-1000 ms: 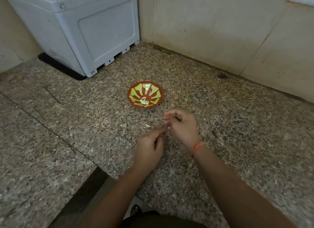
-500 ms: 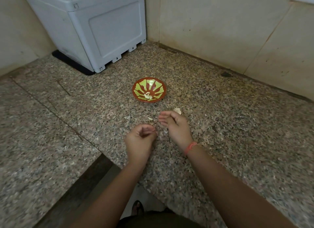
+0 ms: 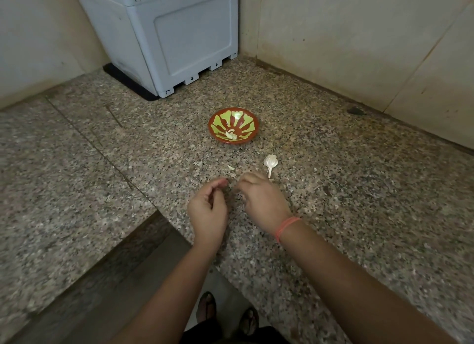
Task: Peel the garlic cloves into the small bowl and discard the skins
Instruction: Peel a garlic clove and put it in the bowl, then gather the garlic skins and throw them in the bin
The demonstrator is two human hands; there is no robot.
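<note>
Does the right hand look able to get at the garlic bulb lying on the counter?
Probably yes. The garlic bulb lies on the counter just beyond the right hand, its stem pointing toward it, with nothing lying between them. Whether that hand already holds something small is unclear.

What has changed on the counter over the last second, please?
The left hand and right hand, whose fingertips met a second ago, have drawn apart; whether either holds anything I cannot tell. The garlic bulb, hidden behind the right hand then, now lies in plain view on the counter. The small bowl with its peeled cloves and the skin scrap stayed put.
</note>
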